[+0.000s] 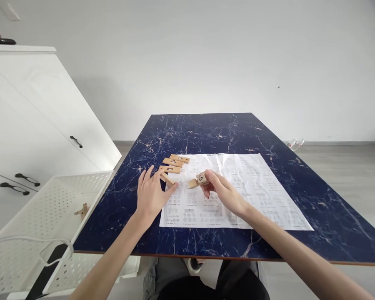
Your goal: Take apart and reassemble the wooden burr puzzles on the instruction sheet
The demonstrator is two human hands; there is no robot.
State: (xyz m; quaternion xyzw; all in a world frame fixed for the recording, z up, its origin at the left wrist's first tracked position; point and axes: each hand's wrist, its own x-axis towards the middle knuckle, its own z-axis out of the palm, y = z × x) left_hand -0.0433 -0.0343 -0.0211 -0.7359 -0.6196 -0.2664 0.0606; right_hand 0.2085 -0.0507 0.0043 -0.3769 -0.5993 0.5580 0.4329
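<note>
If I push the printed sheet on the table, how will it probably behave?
The sheet is probably floppy: its creases suggest thin paper that may buckle. It lies mostly flat, so it would likely slide rather than roll. Wooden pieces seem to overlap its left edge, so they might drag along or hold that side back.

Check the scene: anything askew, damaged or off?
Two mild oddities. The printed sheet is visibly creased instead of lying flat. A small wooden item lies in the white perforated bin, apart from the wooden pieces on the table. No spill or breakage shows.
</note>
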